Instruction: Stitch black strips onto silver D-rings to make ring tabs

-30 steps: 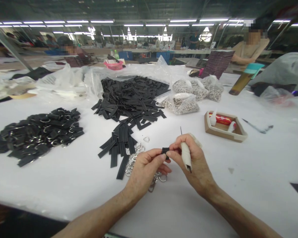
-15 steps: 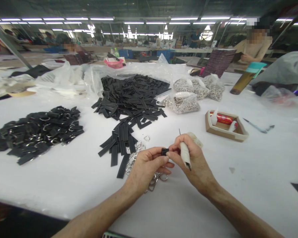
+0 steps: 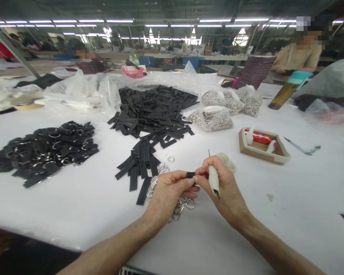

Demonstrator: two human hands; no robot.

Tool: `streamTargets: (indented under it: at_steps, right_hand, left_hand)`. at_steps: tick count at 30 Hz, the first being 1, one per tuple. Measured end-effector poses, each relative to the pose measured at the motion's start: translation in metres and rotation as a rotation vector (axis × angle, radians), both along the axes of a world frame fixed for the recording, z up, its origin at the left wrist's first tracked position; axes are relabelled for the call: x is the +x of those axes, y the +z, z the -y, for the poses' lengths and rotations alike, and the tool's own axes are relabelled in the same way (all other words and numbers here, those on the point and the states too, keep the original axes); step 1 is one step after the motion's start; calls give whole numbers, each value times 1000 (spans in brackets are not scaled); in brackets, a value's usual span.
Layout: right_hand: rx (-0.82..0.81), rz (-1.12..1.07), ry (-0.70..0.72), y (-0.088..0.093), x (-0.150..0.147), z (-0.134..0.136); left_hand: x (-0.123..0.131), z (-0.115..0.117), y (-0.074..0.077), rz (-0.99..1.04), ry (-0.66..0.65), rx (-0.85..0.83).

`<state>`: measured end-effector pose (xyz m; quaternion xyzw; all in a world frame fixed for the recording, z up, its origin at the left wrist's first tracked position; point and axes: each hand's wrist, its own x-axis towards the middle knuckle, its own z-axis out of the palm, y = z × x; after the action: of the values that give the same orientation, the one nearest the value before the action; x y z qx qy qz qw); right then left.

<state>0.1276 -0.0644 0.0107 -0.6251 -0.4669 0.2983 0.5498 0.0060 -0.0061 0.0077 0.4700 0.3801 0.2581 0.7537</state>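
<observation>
Thumb and fingers of my left hand [image 3: 172,187] are closed on a small black strip [image 3: 190,175], which looks folded over. My right hand [image 3: 222,187] pinches the strip's other side. Tucked in that same hand is a thin tool with a pale wrapped handle [image 3: 214,180], a slim dark point showing at each end. Metal D-rings [image 3: 190,203] lie under and beside my left hand. Loose flat black strips [image 3: 143,191] lie just left of them. Whether a ring sits inside the held strip is hidden by my fingers.
Black strips are heaped [image 3: 157,109] at centre back. Strips with rings form a pile [image 3: 46,149] at left. Bags of rings [image 3: 213,118], a small cardboard box [image 3: 263,152] with glue-like tubes, scissors-like metal tool [image 3: 302,147] and bottle [image 3: 289,91] stand right. A co-worker [image 3: 299,57] is beyond.
Both hands stay together at the strip, with only slight finger movement; the strip now looks flatter between them. The whole view has shifted slightly.
</observation>
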Motion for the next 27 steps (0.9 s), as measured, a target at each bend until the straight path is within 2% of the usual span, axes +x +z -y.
streamTargets:
  at_steps: [8,27]
  right_hand:
    - [14,33,-8,1,0,0]
    - [-3,88,-54,-2,1,0]
  left_hand:
    - [1,1,3,1,6,-8]
    - [-1,0,-5,18,-20,19]
